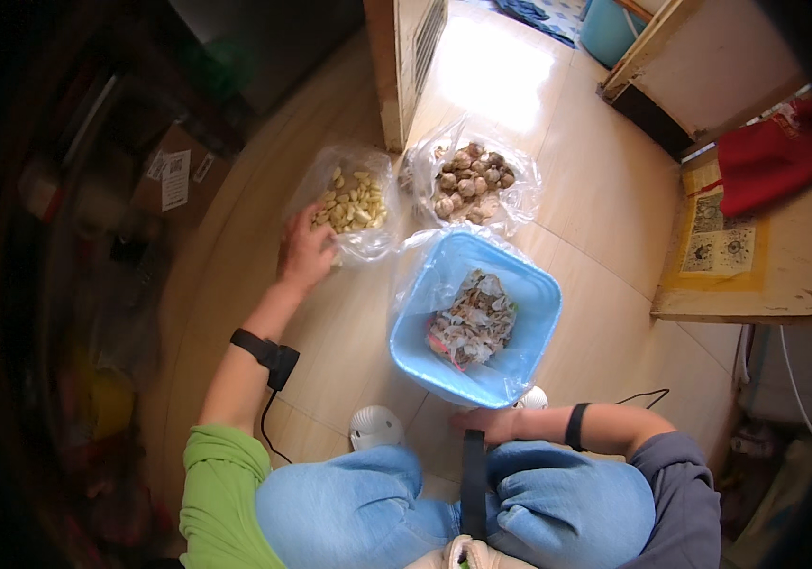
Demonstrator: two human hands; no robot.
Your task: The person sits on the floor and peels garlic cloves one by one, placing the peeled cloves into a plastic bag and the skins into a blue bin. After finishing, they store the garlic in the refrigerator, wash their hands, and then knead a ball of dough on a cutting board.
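Observation:
Peeled garlic cloves [357,206] lie in a clear plastic bag [371,247] on the floor. My left hand [304,249] is at this bag's near left side, its fingertips over the edge of the cloves. Whether it pinches anything is hard to see. To the right, a second clear bag [528,178] lies open around whole garlic bulbs [473,181]. Closer to me stands a light blue plastic bin [551,299] with a clear liner, holding a heap of papery garlic skins [477,320]. My right hand [487,425] is low by the bin's near side, its fingers partly hidden.
A door edge [391,78] stands just behind the two bags. On the right is a wooden cabinet [740,302] with a red cloth [775,163] over it. Shelving with a cardboard box [196,174] lines the dark left side. My shoe [376,427] is near the bin.

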